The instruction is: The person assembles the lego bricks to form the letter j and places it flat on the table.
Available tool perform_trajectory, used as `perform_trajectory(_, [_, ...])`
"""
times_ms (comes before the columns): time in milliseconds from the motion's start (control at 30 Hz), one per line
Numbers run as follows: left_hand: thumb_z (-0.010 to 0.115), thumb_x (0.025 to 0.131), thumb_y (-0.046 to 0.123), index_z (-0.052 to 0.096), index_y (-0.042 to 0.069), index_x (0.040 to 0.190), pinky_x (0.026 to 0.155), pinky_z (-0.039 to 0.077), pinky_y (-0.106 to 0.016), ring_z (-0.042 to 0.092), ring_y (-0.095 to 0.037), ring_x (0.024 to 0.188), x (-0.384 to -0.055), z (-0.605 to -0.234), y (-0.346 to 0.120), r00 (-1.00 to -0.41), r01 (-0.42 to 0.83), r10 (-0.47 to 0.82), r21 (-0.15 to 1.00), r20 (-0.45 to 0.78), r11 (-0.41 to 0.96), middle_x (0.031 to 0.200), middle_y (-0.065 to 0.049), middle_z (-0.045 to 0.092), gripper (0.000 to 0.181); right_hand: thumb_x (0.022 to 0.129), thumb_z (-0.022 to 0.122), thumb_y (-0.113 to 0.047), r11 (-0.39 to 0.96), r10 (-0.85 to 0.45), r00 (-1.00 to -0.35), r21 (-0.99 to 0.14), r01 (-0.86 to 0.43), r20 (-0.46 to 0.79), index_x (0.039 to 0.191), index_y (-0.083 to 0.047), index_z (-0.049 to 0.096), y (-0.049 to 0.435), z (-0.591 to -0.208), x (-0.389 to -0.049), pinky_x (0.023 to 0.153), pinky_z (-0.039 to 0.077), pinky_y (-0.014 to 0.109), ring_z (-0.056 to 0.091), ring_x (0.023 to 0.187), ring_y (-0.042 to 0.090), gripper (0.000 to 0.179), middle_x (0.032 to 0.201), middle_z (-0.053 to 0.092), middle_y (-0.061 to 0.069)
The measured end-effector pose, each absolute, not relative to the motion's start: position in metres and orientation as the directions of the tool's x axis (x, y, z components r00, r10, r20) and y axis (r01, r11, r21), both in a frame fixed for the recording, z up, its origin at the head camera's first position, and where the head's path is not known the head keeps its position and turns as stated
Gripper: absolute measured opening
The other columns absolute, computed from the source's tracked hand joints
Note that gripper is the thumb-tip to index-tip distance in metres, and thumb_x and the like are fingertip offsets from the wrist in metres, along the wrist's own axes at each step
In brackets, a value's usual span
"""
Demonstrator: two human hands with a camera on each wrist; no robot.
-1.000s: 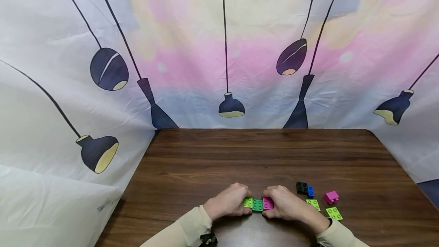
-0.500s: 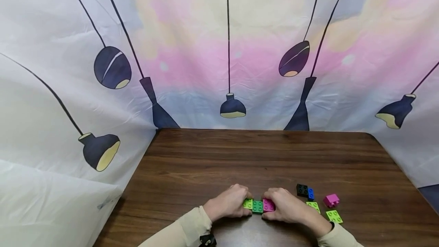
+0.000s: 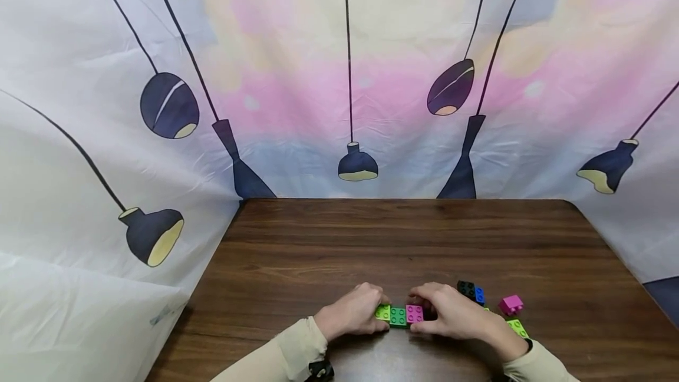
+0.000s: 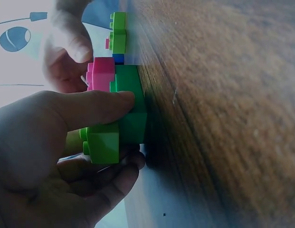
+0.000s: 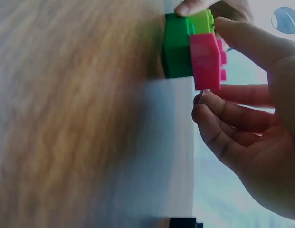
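Observation:
In the head view a green toy building brick (image 3: 398,318) lies on the table with its studs up. A lime brick (image 3: 382,313) sits on its left end and a pink brick (image 3: 415,314) on its right end, overhanging in the right wrist view. My left hand (image 3: 354,312) grips the left part, thumb along the green brick's side (image 4: 130,124) and fingers around the lime end. Around the pink brick my right hand (image 3: 451,314) is spread loosely, thumb and fingers parted, with a gap between palm and brick. Whether a fingertip still touches it, I cannot tell.
Right of my right hand lie a black brick (image 3: 466,289), a blue brick (image 3: 480,295), a loose pink brick (image 3: 511,305) on its side and a lime brick (image 3: 517,328). Another lime piece is mostly hidden by the hand. A printed cloth (image 3: 297,75) hangs behind the wooden table (image 3: 318,252).
My right hand has loosened from the pink brick and shifted slightly right, now covering more of the loose lime bricks. My left hand keeps its grip; the joined bricks stay in place.

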State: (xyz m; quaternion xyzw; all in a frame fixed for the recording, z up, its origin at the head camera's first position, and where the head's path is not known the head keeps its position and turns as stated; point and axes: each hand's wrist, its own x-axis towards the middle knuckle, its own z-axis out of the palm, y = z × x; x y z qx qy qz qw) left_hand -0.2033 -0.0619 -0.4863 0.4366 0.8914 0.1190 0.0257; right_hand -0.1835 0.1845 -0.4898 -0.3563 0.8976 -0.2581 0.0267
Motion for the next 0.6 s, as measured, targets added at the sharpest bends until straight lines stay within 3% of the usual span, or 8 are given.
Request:
perform_trajectory(200, [0.082, 0.077, 0.028, 0.075, 0.012, 0.101, 0.060, 0.041, -0.007, 0.050, 0.005, 0.069, -0.204, -0.486, -0.062, -0.619, 0.771, 0.783, 0.238, 0.063, 0.590, 0.084, 0.008, 0.065, 0.030, 0.087, 0.068, -0.050, 0.617, -0.644, -0.750, -0.476, -0.626, 0.151, 0.119, -0.009, 0.063, 0.196, -0.484, -0.185, 0.066, 0.048, 0.021, 0.053, 0.079, 0.001, 0.052, 0.096, 0.062, -0.008])
perform_trajectory(600, [0.083, 0.076, 0.027, 0.075, 0.011, 0.101, 0.059, 0.040, -0.006, 0.049, 0.005, 0.067, -0.203, -0.486, -0.063, -0.623, 0.766, 0.780, 0.252, 0.065, 0.591, 0.083, 0.007, 0.065, 0.031, 0.083, 0.075, -0.043, 0.680, -0.581, -0.782, -0.394, -0.618, 0.225, 0.119, -0.007, 0.063, 0.210, -0.477, -0.191, 0.072, 0.052, 0.027, 0.060, 0.089, 0.011, 0.052, 0.107, 0.064, 0.000])
